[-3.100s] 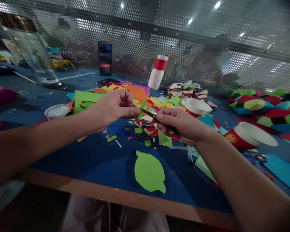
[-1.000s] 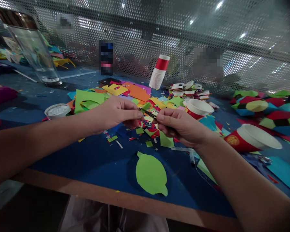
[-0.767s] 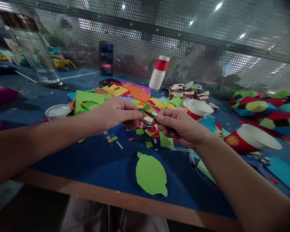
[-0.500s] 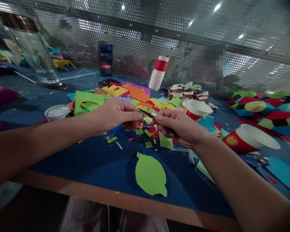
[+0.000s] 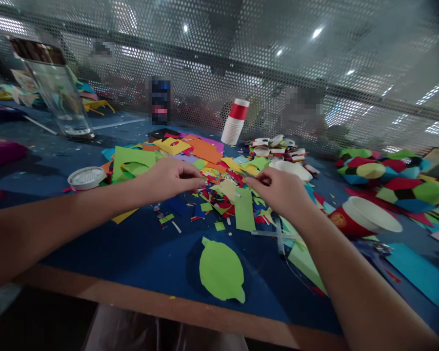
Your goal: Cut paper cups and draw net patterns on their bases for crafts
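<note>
My left hand [image 5: 173, 180] is over the left side of the paper scraps [image 5: 219, 195], thumb and forefinger pinched together. Whatever is between those fingertips, if anything, is too small to make out. To the right, my right hand [image 5: 278, 187] is closed on a thin dark pointed tool [image 5: 244, 173]. Only its narrow tip shows, pointing left over the scraps, so its exact kind is unclear. A gap separates the two hands. Nearer to me, a green paper leaf-like cutout [image 5: 221, 270] lies flat on the blue table [image 5: 131, 263].
A tall glass bottle [image 5: 64, 97] stands at back left, near a round lid [image 5: 87, 178]. Stacked paper cups [image 5: 235, 122] stand behind the scraps. A red-and-white cup [image 5: 366, 217] lies tilted at right, before colourful paper shapes [image 5: 398, 175]. Perforated metal panel [image 5: 205, 58] closes the back.
My hands have moved apart; the tool's tip, earlier close to my left fingertips, is now away from them. The view has shifted slightly. The green cutout stays on the table.
</note>
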`<state>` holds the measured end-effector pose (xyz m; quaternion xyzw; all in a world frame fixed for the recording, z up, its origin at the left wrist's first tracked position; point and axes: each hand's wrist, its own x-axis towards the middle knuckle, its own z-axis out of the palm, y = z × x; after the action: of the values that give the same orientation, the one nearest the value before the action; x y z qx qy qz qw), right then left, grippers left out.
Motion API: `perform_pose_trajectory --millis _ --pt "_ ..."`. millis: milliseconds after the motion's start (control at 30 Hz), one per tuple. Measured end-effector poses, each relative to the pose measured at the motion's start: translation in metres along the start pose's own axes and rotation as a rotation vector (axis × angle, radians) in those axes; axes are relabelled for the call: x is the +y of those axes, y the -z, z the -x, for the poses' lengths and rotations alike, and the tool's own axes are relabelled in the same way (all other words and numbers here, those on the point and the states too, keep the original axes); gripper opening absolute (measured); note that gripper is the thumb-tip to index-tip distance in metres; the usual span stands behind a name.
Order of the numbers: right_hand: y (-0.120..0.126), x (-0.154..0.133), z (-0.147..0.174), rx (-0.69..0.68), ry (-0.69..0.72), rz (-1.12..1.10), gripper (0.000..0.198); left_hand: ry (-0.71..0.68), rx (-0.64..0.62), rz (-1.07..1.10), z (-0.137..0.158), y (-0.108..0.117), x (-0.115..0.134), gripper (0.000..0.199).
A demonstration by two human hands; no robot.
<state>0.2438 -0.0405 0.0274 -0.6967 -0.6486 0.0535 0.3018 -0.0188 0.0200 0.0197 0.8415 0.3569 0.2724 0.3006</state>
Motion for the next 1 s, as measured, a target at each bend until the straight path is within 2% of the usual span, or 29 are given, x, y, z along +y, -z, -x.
perform_pose_trajectory --millis 133,267,367,600,733,1000 --pt "-0.011 -0.003 0.001 0.092 0.154 0.217 0.012 -0.054 0.057 -0.076 0.001 -0.004 -0.003 0.030" --pt "-0.024 -0.023 0.004 -0.075 0.395 0.267 0.021 -0.078 0.130 -0.091 0.002 -0.012 -0.009 0.032" --pt "-0.033 -0.032 0.005 -0.165 0.474 0.315 0.015 -0.092 0.159 -0.089 0.002 -0.016 -0.013 0.033" --pt "-0.043 -0.028 0.001 -0.222 0.481 0.427 0.010 -0.119 0.161 -0.087 -0.001 -0.021 -0.016 0.033" --pt "-0.042 -0.029 -0.001 -0.253 0.457 0.448 0.015 -0.161 0.142 -0.097 0.000 -0.023 -0.015 0.029" --pt "-0.038 -0.029 -0.001 -0.207 0.290 0.278 0.018 -0.174 0.115 -0.112 0.001 -0.024 -0.012 0.034"
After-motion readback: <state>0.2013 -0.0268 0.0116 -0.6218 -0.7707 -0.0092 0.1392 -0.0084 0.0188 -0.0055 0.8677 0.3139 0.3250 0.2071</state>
